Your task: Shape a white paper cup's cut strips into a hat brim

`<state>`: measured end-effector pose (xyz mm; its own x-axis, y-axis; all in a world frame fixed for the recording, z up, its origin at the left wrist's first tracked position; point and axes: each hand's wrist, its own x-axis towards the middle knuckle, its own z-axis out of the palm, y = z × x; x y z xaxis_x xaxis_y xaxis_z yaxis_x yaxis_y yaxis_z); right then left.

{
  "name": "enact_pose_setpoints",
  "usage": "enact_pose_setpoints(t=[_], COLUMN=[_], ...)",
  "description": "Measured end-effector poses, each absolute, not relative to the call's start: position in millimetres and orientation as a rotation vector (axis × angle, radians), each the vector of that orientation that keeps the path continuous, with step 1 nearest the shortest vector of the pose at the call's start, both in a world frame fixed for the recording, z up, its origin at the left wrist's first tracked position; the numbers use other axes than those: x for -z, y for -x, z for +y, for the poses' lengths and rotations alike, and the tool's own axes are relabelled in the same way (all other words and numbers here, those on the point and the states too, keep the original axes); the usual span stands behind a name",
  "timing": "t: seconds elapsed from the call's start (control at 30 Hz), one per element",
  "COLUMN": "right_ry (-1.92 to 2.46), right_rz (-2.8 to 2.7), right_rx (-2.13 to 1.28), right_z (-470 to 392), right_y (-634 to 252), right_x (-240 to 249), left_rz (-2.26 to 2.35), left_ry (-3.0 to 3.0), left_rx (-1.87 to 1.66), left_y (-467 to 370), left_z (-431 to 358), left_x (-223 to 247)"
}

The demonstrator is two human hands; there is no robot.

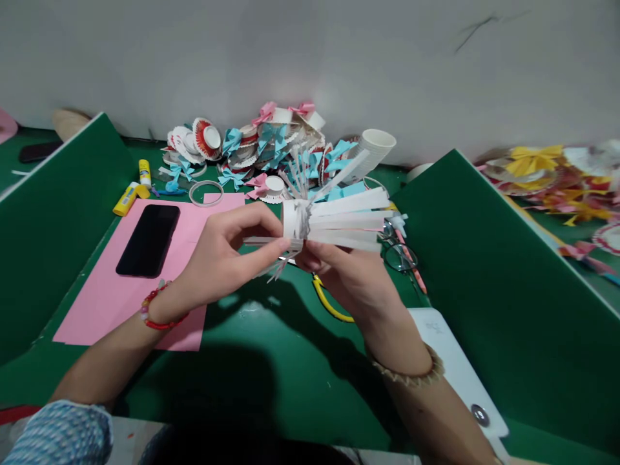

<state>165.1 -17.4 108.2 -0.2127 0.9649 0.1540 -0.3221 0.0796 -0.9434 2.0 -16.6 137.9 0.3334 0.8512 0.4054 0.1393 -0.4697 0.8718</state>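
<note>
Above the middle of the green table, I hold a white paper cup (290, 219) whose wall is cut into long strips that fan outward, some upward and many to the right. My left hand (223, 255) is closed on the cup's base end, thumb below and fingers curled over it. From below, my right hand (349, 271) pinches the cup where the strips begin; part of its fingers is hidden behind the cup. Below my right hand shows a yellow curved handle (332, 305), the rest of it covered.
A black phone (148, 240) lies on pink paper (101, 284) at left, near glue sticks (126, 199). Cup crafts with bows (271, 145) and stacked paper cups (371, 155) line the back. Glasses (401, 257) and a white flat device (450, 361) lie right, beside a green divider (494, 284).
</note>
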Motion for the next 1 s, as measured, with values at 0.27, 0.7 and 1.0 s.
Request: enact_pose_setpoints(t=[0.27,0.7,1.0], right_ry=[0.844,1.004,1.026], right_rz=[-1.299,-1.473,-1.424], right_rx=[-1.258,-0.615,-0.274], right_z=[-18.1,-25.4,-37.8], right_y=[-165.9,-158.1,-150.4], right_x=[-110.6,-112.7,-110.8], left_rz=[0.869,0.944,0.959], left_ry=[-2.08,-2.513,-2.547], left_rx=[-1.185,-1.357,-1.521], left_y=[1.8,-2.6,-10.6], left_z=[-13.2,-12.7,-21.3], left_x=[-136.2,-134.5,-126.9])
